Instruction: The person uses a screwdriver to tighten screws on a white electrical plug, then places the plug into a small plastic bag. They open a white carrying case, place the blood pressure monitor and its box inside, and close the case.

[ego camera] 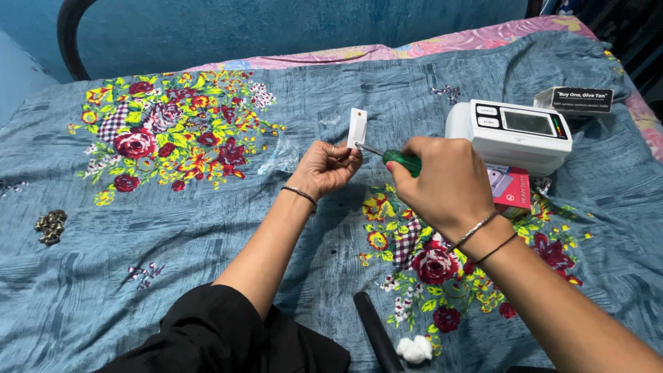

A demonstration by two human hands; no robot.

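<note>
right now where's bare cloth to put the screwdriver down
Free: the blue floral bedsheet left of the left hand, between the metal bits and forearm. Crowded: right, around the white monitor and red box.

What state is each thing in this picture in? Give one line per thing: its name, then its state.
White plastic piece: held upright in the left hand.
Green-handled screwdriver: gripped in the right hand, tip against the white piece.
White monitor: resting on the bedsheet, screen blank.
Cotton ball: lying loose.
</note>
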